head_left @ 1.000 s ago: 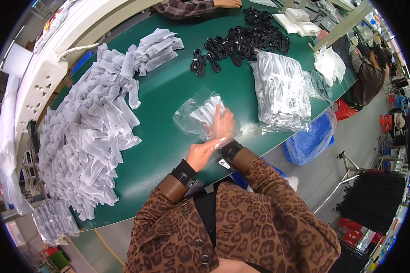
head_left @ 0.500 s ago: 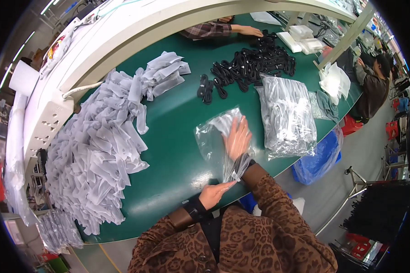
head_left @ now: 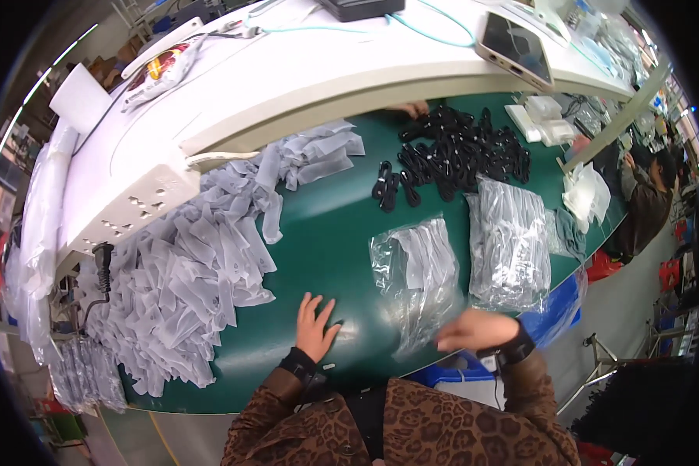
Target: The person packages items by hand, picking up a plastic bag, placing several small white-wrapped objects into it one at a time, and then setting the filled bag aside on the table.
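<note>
A clear plastic bag (head_left: 391,268) lies on the green table with several whitish sleeved packets (head_left: 435,256) inside it. By the bag's near end is my right hand (head_left: 480,329), its fingers bent and smeared by motion; whether they touch the plastic I cannot make out. My left hand (head_left: 314,332) rests on the tabletop left of the bag, fingers spread and holding nothing. A fuller clear bag of packets (head_left: 509,248) lies to the right. On the left spreads a large heap of loose whitish packets (head_left: 190,287).
Bundled black cables (head_left: 458,147) are piled at the far side, with another person's hand (head_left: 413,108) beside them. A white shelf (head_left: 303,66) overhangs the back, bearing a phone (head_left: 515,48) and a power strip (head_left: 144,206). A blue bin (head_left: 555,307) stands below the right edge.
My right hand has come out of the bag and moved right, toward its near end. My left hand has let go of the bag and shifted left. The view has tilted up toward the shelf.
</note>
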Motion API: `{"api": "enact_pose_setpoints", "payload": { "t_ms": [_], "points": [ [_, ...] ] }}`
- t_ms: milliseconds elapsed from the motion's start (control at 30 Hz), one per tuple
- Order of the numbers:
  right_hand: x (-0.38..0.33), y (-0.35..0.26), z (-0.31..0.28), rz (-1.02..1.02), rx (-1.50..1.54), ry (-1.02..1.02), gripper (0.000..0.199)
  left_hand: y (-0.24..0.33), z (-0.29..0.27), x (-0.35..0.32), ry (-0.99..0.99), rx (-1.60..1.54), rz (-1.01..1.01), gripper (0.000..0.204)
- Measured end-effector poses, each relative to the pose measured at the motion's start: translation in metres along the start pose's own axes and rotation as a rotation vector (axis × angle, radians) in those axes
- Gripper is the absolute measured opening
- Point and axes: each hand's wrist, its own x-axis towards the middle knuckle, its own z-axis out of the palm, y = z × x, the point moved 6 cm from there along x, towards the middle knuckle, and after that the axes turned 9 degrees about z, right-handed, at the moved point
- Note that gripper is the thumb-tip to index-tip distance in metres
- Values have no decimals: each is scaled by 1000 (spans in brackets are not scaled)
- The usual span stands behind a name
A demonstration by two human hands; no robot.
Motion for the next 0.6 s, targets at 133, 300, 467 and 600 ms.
{"api": "enact_pose_setpoints", "payload": {
  "t_ms": [133,300,467,600],
  "points": [
    [79,-24,-113,-294,-79,681,44,-28,3,-28,-83,170,-193,75],
    [285,-8,-227,-331,-366,962,65,-25,19,-32,-302,240,-203,81],
    [384,-10,-290,-415,-274,1251,67,-33,28,-44,-350,193,-260,78],
    [396,43,-231,-507,-267,1183,67,-31,30,-51,-410,239,-353,78]
  ]
}}
